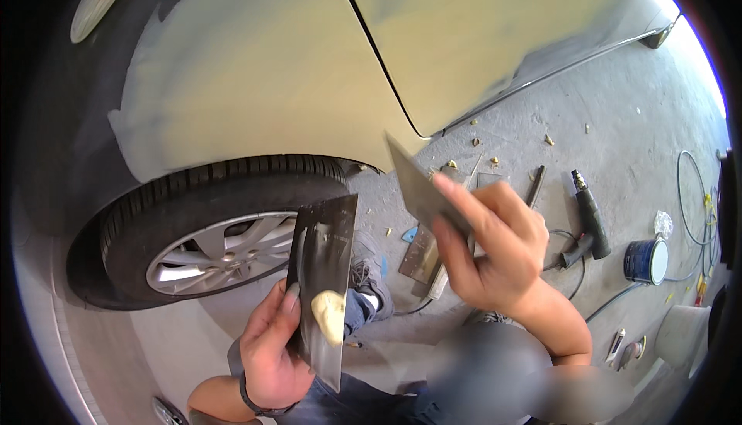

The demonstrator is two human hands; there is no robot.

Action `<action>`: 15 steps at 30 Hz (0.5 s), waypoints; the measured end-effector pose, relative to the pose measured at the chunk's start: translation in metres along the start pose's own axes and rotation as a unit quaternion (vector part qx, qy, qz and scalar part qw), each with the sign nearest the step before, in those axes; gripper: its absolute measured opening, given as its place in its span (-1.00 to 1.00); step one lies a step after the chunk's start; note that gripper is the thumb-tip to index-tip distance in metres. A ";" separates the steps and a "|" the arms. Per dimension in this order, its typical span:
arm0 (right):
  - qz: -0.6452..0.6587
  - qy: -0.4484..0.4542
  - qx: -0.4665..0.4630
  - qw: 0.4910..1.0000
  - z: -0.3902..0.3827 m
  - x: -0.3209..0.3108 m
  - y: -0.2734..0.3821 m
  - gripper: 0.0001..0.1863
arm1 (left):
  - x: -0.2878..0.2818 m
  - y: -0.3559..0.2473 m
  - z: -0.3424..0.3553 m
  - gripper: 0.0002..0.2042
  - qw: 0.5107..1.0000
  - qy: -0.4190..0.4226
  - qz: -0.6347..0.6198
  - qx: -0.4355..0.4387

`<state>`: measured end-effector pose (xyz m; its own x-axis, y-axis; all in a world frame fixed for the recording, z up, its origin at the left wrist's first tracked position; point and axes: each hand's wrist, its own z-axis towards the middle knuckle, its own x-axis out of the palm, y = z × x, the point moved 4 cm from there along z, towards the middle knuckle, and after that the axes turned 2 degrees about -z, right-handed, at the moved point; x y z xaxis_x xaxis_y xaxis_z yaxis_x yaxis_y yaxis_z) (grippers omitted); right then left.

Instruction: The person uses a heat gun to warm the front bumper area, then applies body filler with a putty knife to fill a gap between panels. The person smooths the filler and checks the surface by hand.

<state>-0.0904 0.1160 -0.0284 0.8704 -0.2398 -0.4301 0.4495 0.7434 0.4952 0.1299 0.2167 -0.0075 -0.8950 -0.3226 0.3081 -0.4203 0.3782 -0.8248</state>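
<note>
My left hand (pixel 267 348) grips a dark metal putty plate (pixel 331 243) by its left edge, thumb on its face. On the plate sit a lump of cream-yellow putty (pixel 328 313) and thin smears. My right hand (pixel 506 243) pinches a flat metal putty spreader (pixel 416 187) between thumb and fingers, its corner pointing up toward the car. The spreader hangs to the right of the plate, apart from it. Beyond both stands a car body panel (pixel 255 85) covered with yellowish filler; a dark gap separates it from the similarly coated door (pixel 456 38).
The car wheel (pixel 224 251) stands at left, near the plate. On the concrete floor lie a black air tool (pixel 591 224), metal plates (pixel 421 255), a blue can (pixel 645 261), hoses (pixel 688 174) and putty crumbs. My shoe (pixel 371 270) is beside the wheel.
</note>
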 end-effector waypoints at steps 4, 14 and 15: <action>0.111 0.080 -0.035 0.990 -0.020 0.008 0.008 -0.46 | 0.012 -0.005 0.005 -0.69 0.998 0.046 -0.033 0.022; 0.256 0.152 0.199 0.934 -0.042 -0.042 -0.002 -0.85 | 0.029 0.000 -0.005 -0.67 0.936 0.047 0.203 0.282; 0.202 0.144 0.038 0.968 -0.033 -0.045 0.006 -0.78 | 0.031 0.001 -0.004 -0.65 0.926 0.042 0.229 0.296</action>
<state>-0.1333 0.1523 -0.0308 0.8911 0.2535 -0.3763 0.1069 0.6887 0.7171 0.1007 0.2104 0.0028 -0.9780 -0.1685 -0.1228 0.1395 -0.0913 -0.9860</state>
